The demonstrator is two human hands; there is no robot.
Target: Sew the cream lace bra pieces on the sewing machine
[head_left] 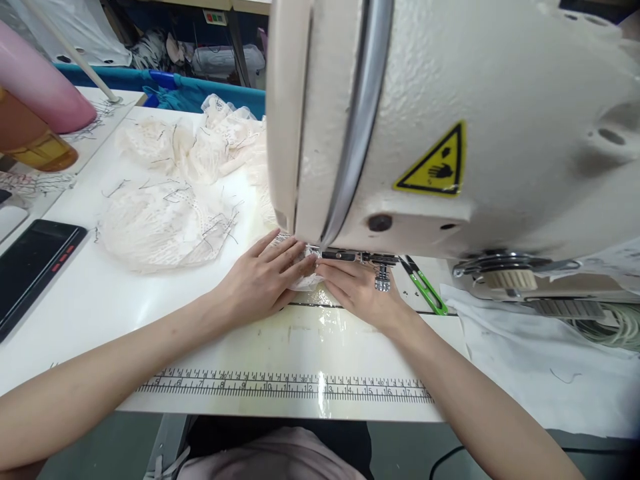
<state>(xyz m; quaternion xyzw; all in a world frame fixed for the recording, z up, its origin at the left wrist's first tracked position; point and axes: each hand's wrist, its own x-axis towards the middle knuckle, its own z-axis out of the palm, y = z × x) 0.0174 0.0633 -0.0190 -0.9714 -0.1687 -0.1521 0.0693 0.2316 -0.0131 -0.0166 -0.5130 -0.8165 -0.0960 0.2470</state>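
A small white piece of lace fabric (307, 283) lies under the needle area of the sewing machine (320, 120). On its left side my left hand (263, 275) rests flat, fingers stretched toward the presser foot. From the right, my right hand (357, 288) reaches to the same fabric; its fingertips are partly hidden under the machine head, so their grip does not show. Cream lace pieces (165, 223) with loose dark threads are spread left of my left hand. More lace (220, 143) is bunched behind them.
Green thread snips (425, 285) lie right of my right hand. A black phone (37, 267) is at the left edge, near a pink thread cone (47, 80) and an amber container (37, 143). A printed ruler (285, 387) runs along the front edge. White cloth (540, 373) covers the right.
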